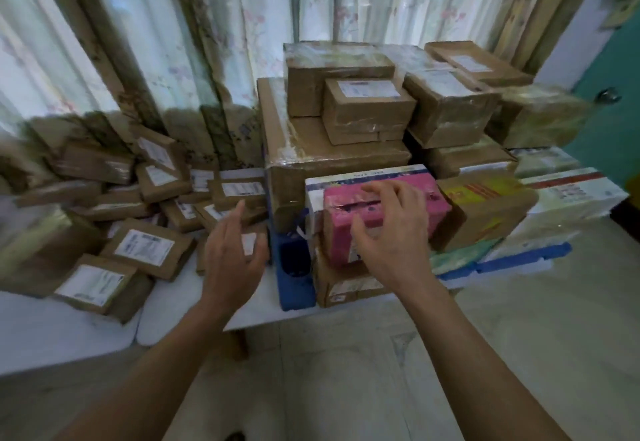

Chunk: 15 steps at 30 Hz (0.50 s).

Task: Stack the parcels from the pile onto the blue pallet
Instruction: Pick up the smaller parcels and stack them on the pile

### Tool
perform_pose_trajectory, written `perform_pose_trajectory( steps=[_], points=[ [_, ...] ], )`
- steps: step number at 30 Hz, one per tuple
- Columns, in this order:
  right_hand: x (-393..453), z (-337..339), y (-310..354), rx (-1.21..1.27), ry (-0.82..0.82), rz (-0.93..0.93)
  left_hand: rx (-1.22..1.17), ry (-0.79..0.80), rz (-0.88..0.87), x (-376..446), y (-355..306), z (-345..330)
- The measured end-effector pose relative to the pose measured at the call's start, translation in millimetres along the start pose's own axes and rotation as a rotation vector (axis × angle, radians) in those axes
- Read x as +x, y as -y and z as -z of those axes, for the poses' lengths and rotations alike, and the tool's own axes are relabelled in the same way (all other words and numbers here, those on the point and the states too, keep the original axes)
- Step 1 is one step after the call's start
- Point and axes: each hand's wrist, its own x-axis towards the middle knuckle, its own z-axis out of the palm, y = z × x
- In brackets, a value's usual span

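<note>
On the blue pallet (298, 288) at right, parcels stacked in tiers: big brown box (311, 149) at the back left, smaller brown boxes (367, 108) on top of it, white cartons (575, 194) at the far right. At the stack's front, pink box (384, 215) resting atop a low brown box (346, 284), against a white box (315, 198) behind it and just beside a yellow-printed parcel (485, 205) on the right. Right hand (391, 229) over the pink box's front face, fingers spread and lightly bent, fingertips touching its top edge; not clamped around it. Left hand (232, 257) held out between pallet and pile, fingers straight and together, gripping nothing, hovering above a small parcel (249, 243) at the pile's near edge. To the left, pile (138, 219) of small brown labelled parcels heaped on a white surface (69, 329), touching the pallet's left side. Behind everything, floral curtain (156, 42). At far right, teal door (609, 122) with a knob. Below, pale tiled floor (381, 371).
</note>
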Motion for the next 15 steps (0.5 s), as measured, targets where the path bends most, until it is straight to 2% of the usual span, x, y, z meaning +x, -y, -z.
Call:
perform_pose_trajectory(
  steps=[7, 15],
  points=[
    [13, -94, 116, 0.187, 0.149, 0.167, 0.165, -0.194, 0.166, -4, 101, 143],
    [1, -235, 291, 0.323, 0.346, 0.272, 0.210, -0.259, 0.347, -53, 255, 308]
  ],
)
